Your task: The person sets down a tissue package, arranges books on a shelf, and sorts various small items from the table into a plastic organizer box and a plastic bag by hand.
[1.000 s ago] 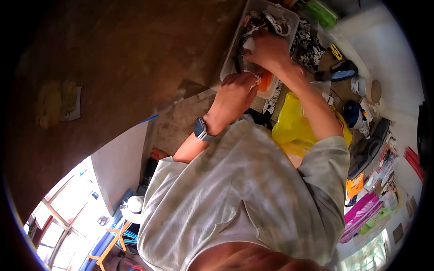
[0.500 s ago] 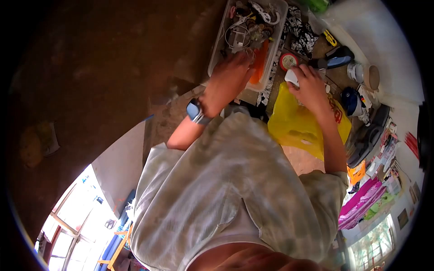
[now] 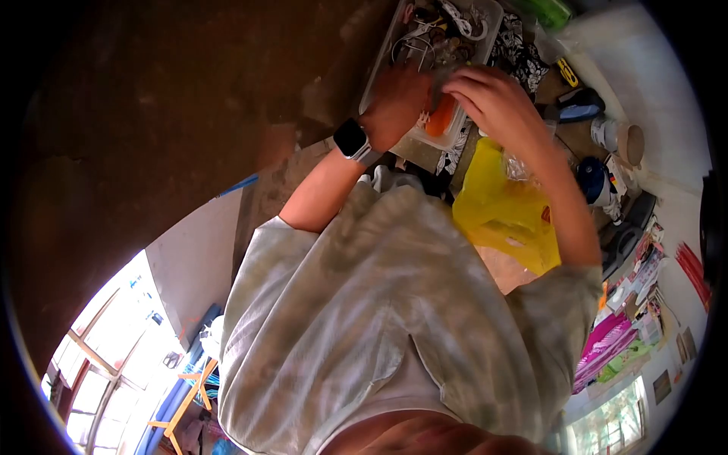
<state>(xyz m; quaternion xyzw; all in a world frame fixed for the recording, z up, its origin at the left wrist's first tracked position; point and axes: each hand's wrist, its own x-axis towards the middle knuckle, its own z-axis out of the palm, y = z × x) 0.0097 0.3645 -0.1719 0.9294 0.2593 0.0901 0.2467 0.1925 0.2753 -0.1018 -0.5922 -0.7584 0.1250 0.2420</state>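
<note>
My left hand, with a smartwatch on its wrist, is over the near part of a clear plastic box. My right hand reaches across the box's right rim, and its fingertips meet those of my left hand. Between them is a small greyish, see-through piece, too blurred to name. The fingers of both hands look drawn together. Below them in the box lies an orange object. A white cable and several small odds and ends fill the far part.
A yellow plastic bag lies to the right, under my right forearm. Beyond it are a yellow-and-black tool, a blue-and-black item, a white tub and a dark blue round object. Patterned black-and-white cloth lies beside the box.
My right hand has left the white object near the yellow bag and moved left over the box to my left hand. My left wrist has turned, showing the watch face more fully.
</note>
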